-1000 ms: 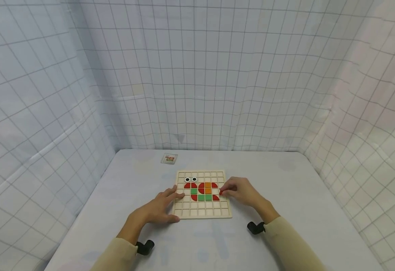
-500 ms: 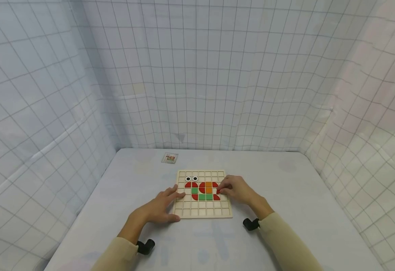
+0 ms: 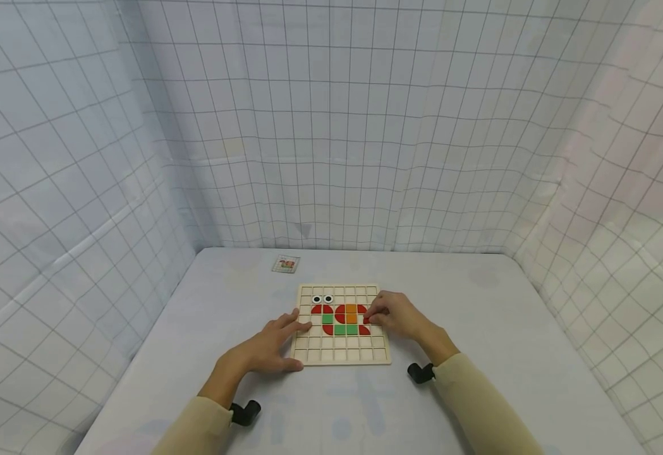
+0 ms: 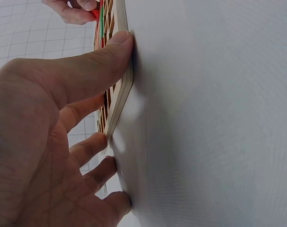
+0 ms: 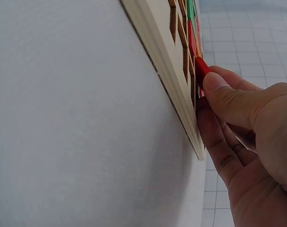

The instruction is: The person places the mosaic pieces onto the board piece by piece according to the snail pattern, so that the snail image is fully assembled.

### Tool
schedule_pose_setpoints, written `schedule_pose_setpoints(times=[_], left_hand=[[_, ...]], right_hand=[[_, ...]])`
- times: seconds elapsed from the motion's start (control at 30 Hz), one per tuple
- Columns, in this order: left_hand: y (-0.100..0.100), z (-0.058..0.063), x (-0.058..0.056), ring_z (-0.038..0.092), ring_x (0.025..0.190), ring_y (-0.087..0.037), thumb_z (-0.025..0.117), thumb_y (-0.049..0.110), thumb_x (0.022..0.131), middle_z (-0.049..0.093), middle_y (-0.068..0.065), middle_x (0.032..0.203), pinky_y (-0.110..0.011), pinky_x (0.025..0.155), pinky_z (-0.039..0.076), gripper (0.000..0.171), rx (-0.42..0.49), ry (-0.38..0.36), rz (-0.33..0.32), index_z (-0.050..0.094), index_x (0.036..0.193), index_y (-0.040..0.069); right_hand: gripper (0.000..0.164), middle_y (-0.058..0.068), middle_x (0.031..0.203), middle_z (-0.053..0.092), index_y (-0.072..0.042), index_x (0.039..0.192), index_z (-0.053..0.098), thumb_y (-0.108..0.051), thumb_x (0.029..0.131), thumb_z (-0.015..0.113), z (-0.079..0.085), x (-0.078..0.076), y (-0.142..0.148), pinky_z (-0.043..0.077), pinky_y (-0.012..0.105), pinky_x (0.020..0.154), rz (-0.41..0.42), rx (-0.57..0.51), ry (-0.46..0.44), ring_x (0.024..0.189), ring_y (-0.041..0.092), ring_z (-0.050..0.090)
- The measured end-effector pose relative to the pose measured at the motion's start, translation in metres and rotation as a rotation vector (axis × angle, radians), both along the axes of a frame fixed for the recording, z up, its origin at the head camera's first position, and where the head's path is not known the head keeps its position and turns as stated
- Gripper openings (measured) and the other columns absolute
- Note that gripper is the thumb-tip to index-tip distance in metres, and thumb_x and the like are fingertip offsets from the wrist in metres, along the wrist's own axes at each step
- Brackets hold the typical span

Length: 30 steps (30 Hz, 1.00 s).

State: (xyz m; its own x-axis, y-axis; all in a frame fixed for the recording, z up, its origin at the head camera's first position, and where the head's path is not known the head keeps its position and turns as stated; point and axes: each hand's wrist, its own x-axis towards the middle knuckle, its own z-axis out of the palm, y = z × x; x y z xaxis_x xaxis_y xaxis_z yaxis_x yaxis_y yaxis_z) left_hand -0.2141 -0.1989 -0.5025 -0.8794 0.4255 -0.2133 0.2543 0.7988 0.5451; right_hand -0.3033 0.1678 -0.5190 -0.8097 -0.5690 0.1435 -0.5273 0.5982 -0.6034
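Observation:
A wooden grid board point(image 3: 342, 356) lies flat on the table, with red, green and orange tiles forming a shape in its cells. Two eye tiles point(image 3: 322, 299) sit at the upper left of that shape. My left hand point(image 3: 268, 346) spreads over the board's left edge, its thumb on the near corner. At the board's right side, my right hand point(image 3: 396, 314) pinches a small red tile point(image 5: 201, 69) between thumb and fingers, over the cells by the shape's right end. In the right wrist view this tile is tilted; its lower part is hidden.
A small picture card point(image 3: 285, 264) showing a similar coloured figure lies behind the board to the left. The white table point(image 3: 450, 297) is enclosed by hanging sheets point(image 3: 331, 126) with a grid pattern. A black wrist camera point(image 3: 420, 373) juts from the right wrist.
My right hand has moved slightly left with the red tile, from the board's right edge in over the cells, then stayed nearly still. My left hand keeps its place.

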Motion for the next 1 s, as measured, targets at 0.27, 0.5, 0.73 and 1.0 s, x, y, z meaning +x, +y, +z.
schedule_pose_setpoints(times=[0.27,0.5,0.73,1.0], left_hand=[[0.001,-0.001,0.000,0.031,0.176,-0.055,0.095,0.040,0.096,0.026,-0.018,0.195,-0.079,0.135,0.038,0.089,-0.003,-0.003,-0.005,0.055,0.174,0.023],[0.001,-0.002,-0.002,0.031,0.176,-0.055,0.095,0.040,0.097,0.026,-0.018,0.195,-0.079,0.135,0.038,0.089,0.001,0.000,-0.014,0.055,0.174,0.022],[-0.001,-0.001,0.002,0.033,0.175,-0.055,0.095,0.041,0.096,0.027,-0.019,0.194,-0.079,0.134,0.040,0.090,-0.001,-0.021,-0.002,0.055,0.173,0.022],[-0.005,-0.003,0.005,0.032,0.175,-0.056,0.096,0.040,0.096,0.026,-0.019,0.195,-0.079,0.133,0.040,0.091,-0.004,-0.019,-0.002,0.054,0.174,0.023]], right_hand=[[0.010,-0.003,0.110,0.079,-0.014,0.106,0.092,-0.006,0.104,0.087,-0.003,-0.003,-0.001,0.062,0.024,0.090,-0.007,0.022,-0.022,0.101,0.007,0.068],[0.012,-0.001,0.108,0.078,-0.014,0.105,0.091,-0.002,0.102,0.088,-0.005,-0.004,-0.005,0.062,0.024,0.088,-0.004,0.022,0.006,0.100,0.007,0.069],[0.012,0.002,0.106,0.077,-0.010,0.103,0.091,0.001,0.103,0.086,-0.005,0.000,-0.014,0.058,0.022,0.084,0.013,0.005,0.012,0.096,0.008,0.064],[0.011,0.000,0.106,0.077,-0.010,0.104,0.092,-0.001,0.105,0.085,-0.005,0.003,-0.016,0.061,0.022,0.085,0.003,0.005,-0.017,0.096,0.005,0.066]])
